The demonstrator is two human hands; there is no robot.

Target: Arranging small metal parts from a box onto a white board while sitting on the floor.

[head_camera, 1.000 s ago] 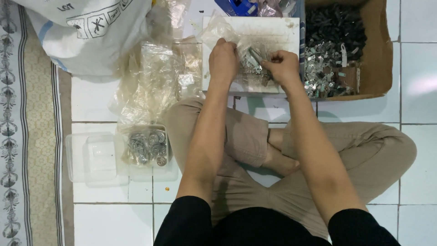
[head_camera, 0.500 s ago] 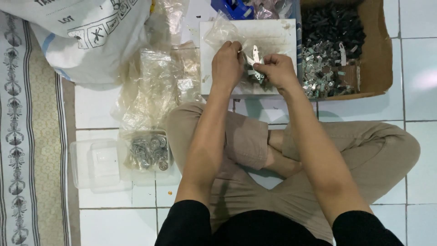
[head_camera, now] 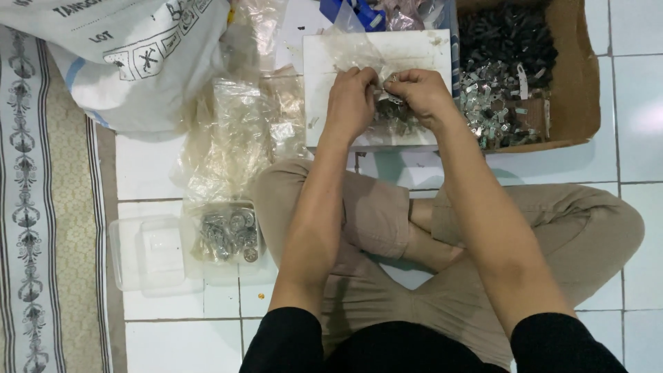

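I sit cross-legged on a tiled floor. My left hand point(head_camera: 351, 102) and my right hand point(head_camera: 421, 93) meet over a white board point(head_camera: 324, 62) in front of my knees. Both pinch a small clear plastic bag point(head_camera: 388, 110) with little metal parts in it, fingertips touching at its top edge. The bag hangs just above the board, partly hidden by my fingers. A loose sheet of clear plastic point(head_camera: 352, 45) lies on the board behind my hands.
A cardboard box point(head_camera: 577, 103) of small black and silver metal parts stands at the right. Clear bags point(head_camera: 235, 138) pile at the left, a filled bag point(head_camera: 228, 233) beside a clear plastic tub point(head_camera: 148, 252). A big white sack point(head_camera: 131, 55) and a patterned mat point(head_camera: 41, 228) lie left.
Both hands stayed together over the board and shifted slightly; the fingertips have closed in on the top of the small bag.
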